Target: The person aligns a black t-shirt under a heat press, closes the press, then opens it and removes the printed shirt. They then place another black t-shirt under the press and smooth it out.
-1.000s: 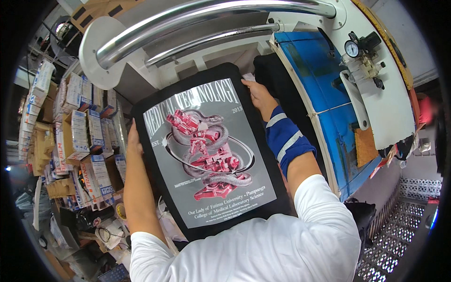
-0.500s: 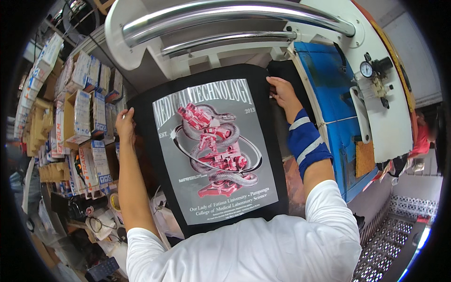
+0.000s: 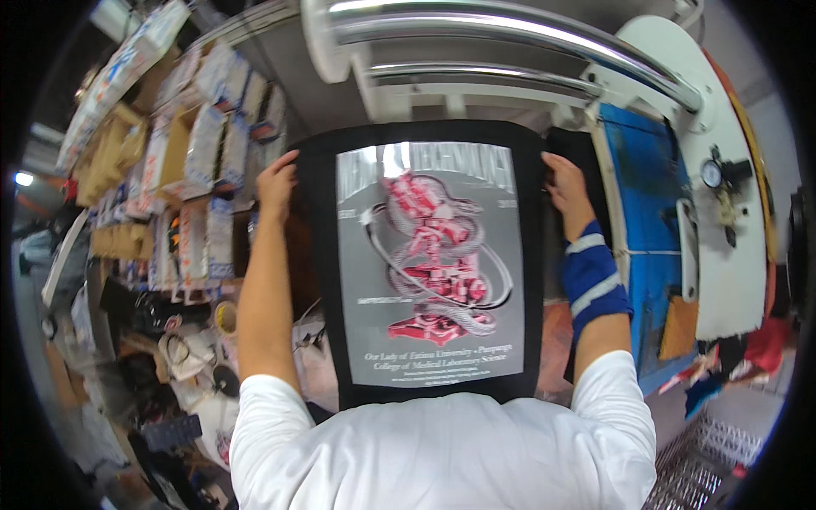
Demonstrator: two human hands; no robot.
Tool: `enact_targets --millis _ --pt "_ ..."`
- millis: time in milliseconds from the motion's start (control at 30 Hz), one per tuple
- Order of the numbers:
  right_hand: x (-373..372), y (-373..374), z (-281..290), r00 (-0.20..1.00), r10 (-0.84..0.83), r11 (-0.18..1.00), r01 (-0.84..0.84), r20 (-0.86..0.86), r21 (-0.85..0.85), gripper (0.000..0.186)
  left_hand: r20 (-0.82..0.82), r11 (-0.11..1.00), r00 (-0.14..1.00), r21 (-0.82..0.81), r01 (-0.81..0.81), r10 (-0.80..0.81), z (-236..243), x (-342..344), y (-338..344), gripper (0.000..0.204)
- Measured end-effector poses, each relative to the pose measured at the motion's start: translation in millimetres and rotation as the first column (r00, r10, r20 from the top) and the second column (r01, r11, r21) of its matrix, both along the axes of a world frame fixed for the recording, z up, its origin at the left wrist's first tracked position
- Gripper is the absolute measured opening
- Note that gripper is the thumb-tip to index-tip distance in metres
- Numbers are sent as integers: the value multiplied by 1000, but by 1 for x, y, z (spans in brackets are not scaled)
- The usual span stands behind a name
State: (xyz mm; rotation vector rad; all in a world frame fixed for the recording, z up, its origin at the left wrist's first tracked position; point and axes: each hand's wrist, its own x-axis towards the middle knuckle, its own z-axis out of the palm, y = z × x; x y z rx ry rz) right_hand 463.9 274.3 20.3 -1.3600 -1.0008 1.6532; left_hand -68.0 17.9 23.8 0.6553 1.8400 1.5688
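- The left hand (image 3: 277, 185) grasps the upper left corner of a black fabric piece (image 3: 321, 238), fingers bent over its edge
- The right hand (image 3: 566, 187) grasps the upper right corner, fingers curled in
- The black fabric piece is spread between both hands before the person's chest, its lower edge partly hidden by a white shirt (image 3: 442, 450)
- A grey print (image 3: 429, 276) covers most of it, showing a red microscope with a snake coiled around it
- A blue wristband (image 3: 597, 276) with pale stripes wraps the right forearm
- Past the fabric's top edge run a thick chrome bar (image 3: 510, 27) and a thinner bar (image 3: 484, 75)
- Farther right are a blue panel (image 3: 643, 178) and a gauge (image 3: 712, 173)
- Farther left, cartons (image 3: 191, 157) stand stacked, with a tape roll (image 3: 224, 318) near the left forearm
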Motion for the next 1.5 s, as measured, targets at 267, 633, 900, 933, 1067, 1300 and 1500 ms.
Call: enact_targets --millis 267,633,900,933,1067,1300,1500 --pt "-9 -5 14 998 11 1000 -10 61 -12 17 130 999 991 46 -3 -3 4 -2 -4 33" --pt "26 -174 23 757 -138 782 -312 638 539 30 61 986 998 -162 27 -18 -15 101 -133 36" --pt "117 -313 -12 998 40 936 -21 47 -352 51 688 988 722 -47 146 -74 -28 186 -293 36" --pt "128 -315 -18 998 44 946 -30 36 -321 50 650 979 749 -36 200 -129 -27 182 -303 35" --pt "139 -324 6 999 0 963 -10 -36 -271 33 578 982 808 -55 182 -118 5 174 -330 14" --pt "168 -335 1 991 -9 996 -3 -133 -84 21 396 974 912 -146 173 -103 -4 155 -360 34" --pt "159 -341 -2 992 -105 993 100 -76 -57 25 394 987 911 -42 155 -126 0 166 -367 37"
